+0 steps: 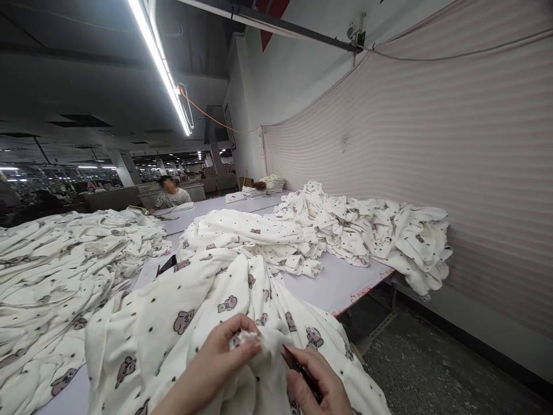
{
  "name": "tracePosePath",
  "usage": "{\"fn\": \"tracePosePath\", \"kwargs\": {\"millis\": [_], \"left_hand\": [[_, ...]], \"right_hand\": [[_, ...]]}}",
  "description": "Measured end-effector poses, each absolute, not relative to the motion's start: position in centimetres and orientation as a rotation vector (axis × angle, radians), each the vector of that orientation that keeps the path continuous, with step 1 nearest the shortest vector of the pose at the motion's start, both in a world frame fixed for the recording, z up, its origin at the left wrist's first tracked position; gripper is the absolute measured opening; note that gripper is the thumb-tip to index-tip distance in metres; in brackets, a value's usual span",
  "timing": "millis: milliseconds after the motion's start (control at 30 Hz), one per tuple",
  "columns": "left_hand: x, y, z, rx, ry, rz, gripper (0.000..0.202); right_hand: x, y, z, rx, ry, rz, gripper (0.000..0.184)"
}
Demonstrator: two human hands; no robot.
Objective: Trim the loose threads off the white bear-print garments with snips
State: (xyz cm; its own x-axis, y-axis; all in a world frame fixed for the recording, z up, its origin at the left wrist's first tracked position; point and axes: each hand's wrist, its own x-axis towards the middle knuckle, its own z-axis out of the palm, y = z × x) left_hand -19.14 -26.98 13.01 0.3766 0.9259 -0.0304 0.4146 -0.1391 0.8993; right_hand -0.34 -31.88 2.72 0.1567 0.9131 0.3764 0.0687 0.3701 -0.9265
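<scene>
White fleecy fabric [203,294], printed with brown bears and small dark dots, is draped over the near table edge in front of me. My left hand [224,357] is closed, with a bunched edge of this fabric pinched between thumb and fingers. Just to its right, my right hand [317,380] is wrapped around dark metal thread snips [298,369]. Their pointed tip is directed up and left towards the pinched fabric, with a small gap to my left hand. The lower part of the snips is hidden in my palm.
Heaps of the same fabric lie at the left [56,259] and the back right [367,225] of the pale table [322,288]. Folded stacks [272,184] stand at the far end. A person [173,196] is at the far left side. A striped cloth curtain [410,127] covers the right wall.
</scene>
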Motion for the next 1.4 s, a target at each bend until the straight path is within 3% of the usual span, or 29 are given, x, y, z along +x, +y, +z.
{"fn": "tracePosePath", "kwargs": {"millis": [133,367,733,1167,1267,1400], "left_hand": [[-17.9,-27.8,11.3,1.703,1.095,0.69,0.023],[-18.0,-27.7,9.6,1.672,1.093,0.759,0.018],[-16.5,-28.0,10.6,1.741,1.142,0.68,0.03],[-15.6,-27.8,10.9,1.781,1.134,0.602,0.026],[-16.6,-27.2,10.7,1.75,1.147,0.724,0.029],[-21.0,-24.9,12.1,1.211,1.256,1.244,0.038]], "right_hand": [[-1.1,-31.3,3.7,-1.022,-1.444,0.594,0.026],[-1.2,-31.2,3.3,-1.15,-1.586,0.485,0.028],[-0.8,-31.0,3.8,-1.137,-1.521,0.566,0.023],[-0.4,-30.5,3.4,-1.076,-1.452,0.685,0.024],[0.4,-30.5,2.5,-1.129,-1.353,0.713,0.027],[2.9,-31.6,-0.9,-1.434,-1.194,0.665,0.035]]}}
